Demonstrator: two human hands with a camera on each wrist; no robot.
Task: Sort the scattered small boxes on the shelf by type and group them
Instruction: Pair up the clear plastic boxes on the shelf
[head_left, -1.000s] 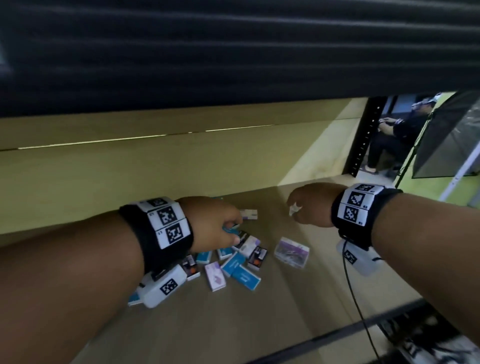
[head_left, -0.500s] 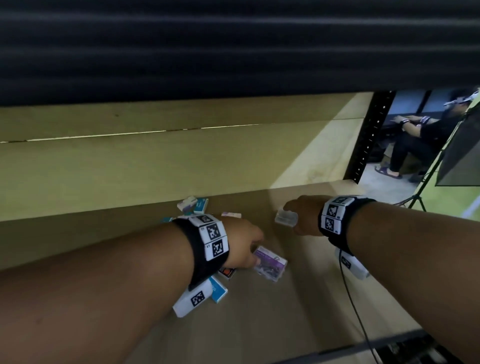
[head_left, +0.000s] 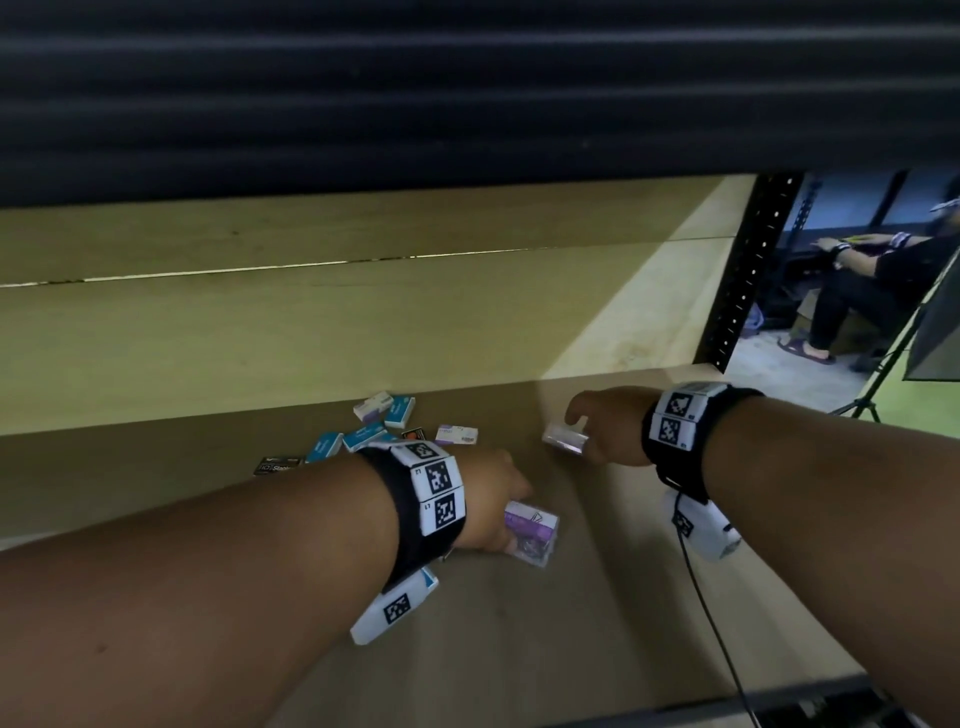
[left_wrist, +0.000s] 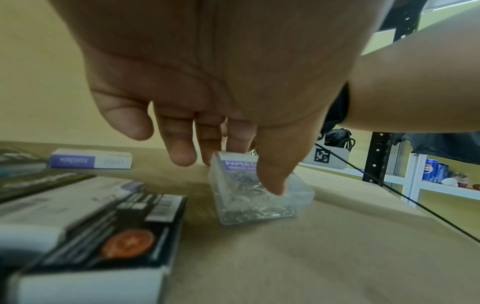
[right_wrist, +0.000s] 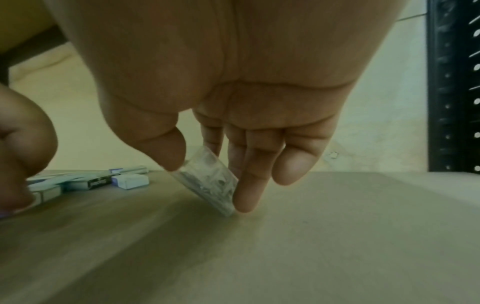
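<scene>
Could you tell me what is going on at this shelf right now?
A person is sorting small boxes on a wooden shelf. The left hand grips a clear paper-clip box with a purple label that sits on the board, while the right hand pinches a second clear box, tilted on one edge, further right. The blue, black and white-and-purple cartons lie unsorted in a loose pile near the back wall.

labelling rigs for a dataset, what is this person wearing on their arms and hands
Both forearms are bare, with no sleeves or gloves. Each wrist has a wide black band carrying white square tiles printed with black pixel codes. A white rounded camera pod with its own code hangs under each wrist. A thin black cable trails from the right pod.
</scene>
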